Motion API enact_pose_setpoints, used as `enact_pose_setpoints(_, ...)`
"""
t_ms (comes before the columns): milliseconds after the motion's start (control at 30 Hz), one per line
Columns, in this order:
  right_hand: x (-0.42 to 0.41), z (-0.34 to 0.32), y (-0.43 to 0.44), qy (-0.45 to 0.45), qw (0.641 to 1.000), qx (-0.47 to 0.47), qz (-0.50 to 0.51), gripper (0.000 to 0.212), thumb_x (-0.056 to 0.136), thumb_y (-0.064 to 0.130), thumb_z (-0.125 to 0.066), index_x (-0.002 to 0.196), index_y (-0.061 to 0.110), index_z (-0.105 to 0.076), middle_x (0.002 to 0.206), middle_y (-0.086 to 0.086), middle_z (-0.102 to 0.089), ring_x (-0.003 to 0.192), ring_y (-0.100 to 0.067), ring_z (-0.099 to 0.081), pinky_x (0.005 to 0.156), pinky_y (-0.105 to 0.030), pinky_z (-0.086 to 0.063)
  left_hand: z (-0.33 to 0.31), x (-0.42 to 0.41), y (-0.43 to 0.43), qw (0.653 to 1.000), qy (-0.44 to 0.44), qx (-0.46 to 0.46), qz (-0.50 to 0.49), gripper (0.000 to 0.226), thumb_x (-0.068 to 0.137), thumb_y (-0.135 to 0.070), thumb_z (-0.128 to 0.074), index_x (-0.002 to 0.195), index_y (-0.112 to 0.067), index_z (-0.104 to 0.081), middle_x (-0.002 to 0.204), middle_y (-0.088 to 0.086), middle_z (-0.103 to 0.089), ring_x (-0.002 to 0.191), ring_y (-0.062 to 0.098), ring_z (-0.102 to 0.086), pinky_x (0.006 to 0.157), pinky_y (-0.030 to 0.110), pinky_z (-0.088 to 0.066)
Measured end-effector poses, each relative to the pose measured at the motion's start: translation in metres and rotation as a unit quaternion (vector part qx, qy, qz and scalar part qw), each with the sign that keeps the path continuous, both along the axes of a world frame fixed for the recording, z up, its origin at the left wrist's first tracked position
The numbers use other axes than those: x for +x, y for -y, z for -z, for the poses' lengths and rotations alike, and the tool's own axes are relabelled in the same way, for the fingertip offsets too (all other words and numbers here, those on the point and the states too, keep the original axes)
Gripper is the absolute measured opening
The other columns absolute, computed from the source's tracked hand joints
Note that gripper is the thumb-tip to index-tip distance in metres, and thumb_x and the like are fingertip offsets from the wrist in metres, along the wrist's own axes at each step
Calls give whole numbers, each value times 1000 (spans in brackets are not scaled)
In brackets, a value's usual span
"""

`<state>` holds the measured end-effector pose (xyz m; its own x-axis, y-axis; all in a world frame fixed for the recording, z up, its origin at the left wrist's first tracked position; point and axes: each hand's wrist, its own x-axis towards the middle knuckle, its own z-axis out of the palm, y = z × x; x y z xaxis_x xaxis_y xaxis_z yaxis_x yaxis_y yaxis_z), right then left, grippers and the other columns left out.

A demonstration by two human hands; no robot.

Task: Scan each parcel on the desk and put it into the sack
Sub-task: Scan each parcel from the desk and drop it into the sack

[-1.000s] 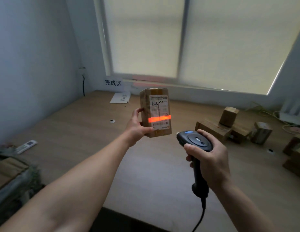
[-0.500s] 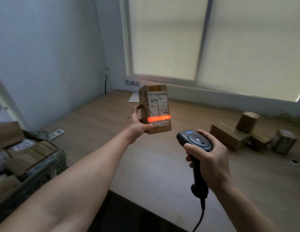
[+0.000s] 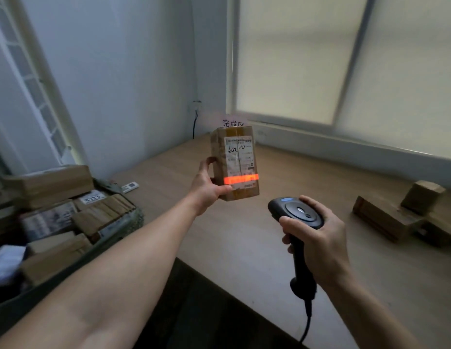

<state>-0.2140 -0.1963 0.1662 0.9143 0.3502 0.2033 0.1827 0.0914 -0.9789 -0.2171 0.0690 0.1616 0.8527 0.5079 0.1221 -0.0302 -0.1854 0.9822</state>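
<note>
My left hand grips a brown cardboard parcel upright above the wooden desk, its white label facing me. An orange-red scan line crosses the lower part of the label. My right hand holds a black handheld scanner by its handle, aimed at the parcel from the lower right; its cable hangs down. At the far left, below the desk edge, a sack holds several brown parcels. A few more parcels lie on the desk at the right.
A white remote control lies near the desk's left edge. A paper sign leans against the window sill behind the parcel. A black cable runs down the corner wall. The desk's front edge cuts diagonally toward a dark floor.
The view has swung left, bringing the sack of parcels further into sight. Both hands keep the same pose, with the scan line still on the label.
</note>
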Motion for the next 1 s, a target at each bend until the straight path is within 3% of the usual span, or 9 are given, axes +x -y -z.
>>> enact_pose_setpoints(67,-7,-1,-16,5,1000,-5,-6,75,66,13,-89,134,10,-58,90,-10,-71,57,-28,-68,48,-34,-54,-1,-13,-16,1000,2,6,-3,84,81,6,-76,146,-23,-31,118,15,-66,103,29,-68,83,55,-60)
enact_pose_setpoints(200,-29,-2,-59,4,1000,1,-25,67,59,23,-82,122,21,-61,89,-13,-72,56,-27,-68,47,-31,-52,1,-41,-58,1000,0,17,-16,84,81,1,-79,146,-24,-31,116,9,-66,101,22,-68,79,46,-63)
enact_pose_setpoints(367,-65,-5,-125,5,999,9,-45,50,58,21,-81,103,32,-64,82,-11,-74,55,-28,-66,47,-33,-50,3,-82,-125,999,1,26,-33,85,80,-3,-80,145,-27,-31,115,8,-68,103,24,-69,85,48,-61)
enact_pose_setpoints(667,-127,-9,-232,5,997,13,-71,63,56,21,-80,117,26,-62,87,-10,-74,57,-28,-67,47,-33,-53,2,-152,-230,998,-1,35,-59,78,84,1,-75,142,-29,-33,114,2,-65,100,19,-68,81,40,-63)
enact_pose_setpoints(867,-155,-8,-277,23,995,5,-97,104,47,44,-84,143,19,-51,109,-8,-72,80,-31,-75,59,-38,-60,2,-190,-276,996,-13,23,-84,80,84,2,-73,142,-34,-31,128,12,-60,111,32,-67,88,53,-60)
enact_pose_setpoints(1000,-166,-14,-298,17,994,22,-104,87,57,29,-84,139,22,-54,107,-8,-73,79,-33,-75,58,-40,-60,7,-212,-292,995,-24,14,-93,79,85,5,-72,143,-29,-31,114,1,-58,109,32,-66,86,54,-60)
